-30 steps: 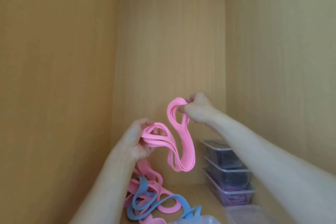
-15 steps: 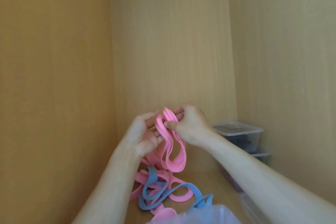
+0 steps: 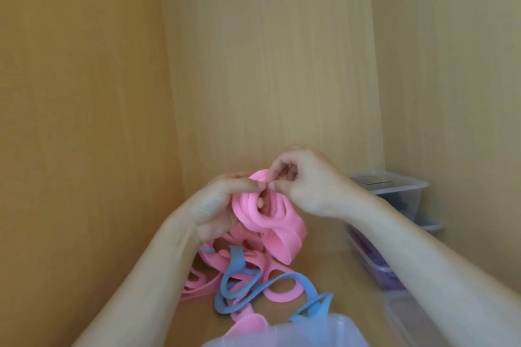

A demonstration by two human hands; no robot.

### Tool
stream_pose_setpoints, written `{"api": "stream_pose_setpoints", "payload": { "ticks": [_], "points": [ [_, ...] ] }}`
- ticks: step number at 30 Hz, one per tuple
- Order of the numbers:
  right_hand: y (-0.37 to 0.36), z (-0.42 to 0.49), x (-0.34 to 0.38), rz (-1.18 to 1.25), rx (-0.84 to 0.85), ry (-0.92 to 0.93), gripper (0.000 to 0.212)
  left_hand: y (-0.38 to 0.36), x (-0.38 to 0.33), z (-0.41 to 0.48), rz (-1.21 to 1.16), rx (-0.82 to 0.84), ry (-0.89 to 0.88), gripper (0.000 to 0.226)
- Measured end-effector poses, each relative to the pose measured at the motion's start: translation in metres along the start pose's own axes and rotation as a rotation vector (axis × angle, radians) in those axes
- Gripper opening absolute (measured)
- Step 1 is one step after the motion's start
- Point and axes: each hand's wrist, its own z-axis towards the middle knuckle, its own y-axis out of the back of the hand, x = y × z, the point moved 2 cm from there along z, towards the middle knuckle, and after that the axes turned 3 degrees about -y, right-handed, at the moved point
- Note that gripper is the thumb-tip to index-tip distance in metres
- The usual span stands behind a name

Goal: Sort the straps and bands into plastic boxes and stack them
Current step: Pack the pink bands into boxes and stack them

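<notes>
Pink band: wound into a coil of several loops and held in the air left of the stack, about level with the stack's upper boxes. One loop hangs from the coil's underside. Cannot tell whether it touches anything below.

Left hand: on the side of the coil away from the stack. Fingers are curled round the loops from behind and the thumb lies over the top. One fingertip shows through the coil's middle hole.

Right hand: between coil and stack. Thumb and forefinger pinch the coil's top edge, tip to tip with the left thumb. The other fingers are curled loosely above. The forearm crosses in front of the stack's lower part.

Stack: clear lidded boxes, one on another, against the right wooden wall near the back corner. The top box holds something dark. The bottom box holds purple items, too blurred to name.

Pile: loose pink bands with oval holes, on the shelf floor left of the stack and nearer the camera, under the coil. A blue band snakes across it. Its near end reaches a clear tub at the bottom edge, left of and well in front of the stack. The tub is blurred and its contents are unclear.

A second clear tub sits just in front of the stack, also blurred.
</notes>
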Motion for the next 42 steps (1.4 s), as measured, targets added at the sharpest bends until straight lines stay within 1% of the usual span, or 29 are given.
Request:
{"api": "stream_pose_setpoints", "payload": {
  "ticks": [1, 3, 5, 6, 8, 10, 13, 14, 16, 20, 22, 25, 27, 29, 33, 36, 37, 39, 42],
  "points": [
    [0.001, 0.0, 0.0, 0.011, 0.004, 0.011, 0.023, -0.002, -0.004, -0.003, 0.034, 0.016, -0.009, 0.056],
    [0.002, 0.0, 0.001, 0.013, 0.018, 0.024, 0.028, -0.002, -0.005, -0.005, 0.012, 0.074, -0.023, 0.049],
    [0.006, 0.0, 0.003, 0.05, 0.048, 0.011, 0.029, -0.009, -0.007, -0.012, -0.024, 0.18, -0.043, 0.036],
    [0.008, 0.0, 0.004, 0.092, 0.082, -0.008, 0.028, -0.011, -0.007, -0.014, -0.019, 0.213, -0.054, 0.033],
    [0.011, -0.002, 0.005, 0.169, 0.17, -0.054, 0.028, -0.013, -0.01, -0.018, 0.023, 0.237, -0.064, 0.034],
    [0.014, -0.002, 0.006, 0.17, 0.216, -0.065, 0.028, -0.019, -0.013, -0.02, 0.04, 0.213, -0.062, 0.044],
    [0.019, -0.003, 0.007, 0.129, 0.263, -0.053, 0.03, -0.022, -0.013, -0.017, 0.062, 0.12, -0.018, 0.079],
    [0.021, -0.004, 0.008, 0.1, 0.282, -0.052, 0.03, -0.022, -0.013, -0.016, 0.086, 0.109, -0.012, 0.084],
    [0.024, -0.006, 0.009, 0.032, 0.285, -0.045, 0.031, -0.022, -0.013, -0.016, 0.113, 0.122, -0.007, 0.086],
    [0.028, -0.007, 0.013, -0.09, 0.166, 0.017, 0.03, -0.019, -0.011, -0.014, 0.093, 0.114, -0.044, 0.089],
    [0.03, -0.007, 0.012, -0.069, 0.143, 0.016, 0.029, -0.02, -0.01, -0.015, 0.09, 0.104, -0.062, 0.087],
    [0.037, -0.008, 0.009, 0.057, 0.14, -0.036, 0.031, -0.026, -0.013, -0.015, 0.08, 0.103, -0.103, 0.075],
    [0.043, -0.009, 0.008, 0.15, 0.113, -0.049, 0.031, -0.027, -0.016, -0.016, 0.026, 0.094, -0.134, 0.072],
    [0.048, -0.01, 0.008, 0.219, 0.065, -0.057, 0.03, -0.027, -0.018, -0.018, -0.034, 0.124, -0.159, 0.071],
    [0.056, -0.009, 0.006, 0.389, -0.058, -0.112, 0.028, -0.028, -0.014, -0.022, 0.013, 0.207, -0.189, 0.069],
    [0.06, -0.007, 0.004, 0.502, -0.141, -0.152, 0.027, -0.026, -0.006, -0.024, -0.025, 0.27, -0.131, 0.087],
    [0.061, -0.006, 0.003, 0.532, -0.162, -0.165, 0.027, -0.026, -0.002, -0.024, -0.013, 0.298, -0.102, 0.09],
    [0.062, -0.006, 0.002, 0.57, -0.207, -0.192, 0.028, -0.027, 0.003, -0.023, 0.062, 0.321, -0.054, 0.088],
    [0.064, -0.006, 0.003, 0.583, -0.273, -0.211, 0.028, -0.03, 0.008, -0.02, 0.216, 0.306, 0.008, 0.091]
  ]
}}
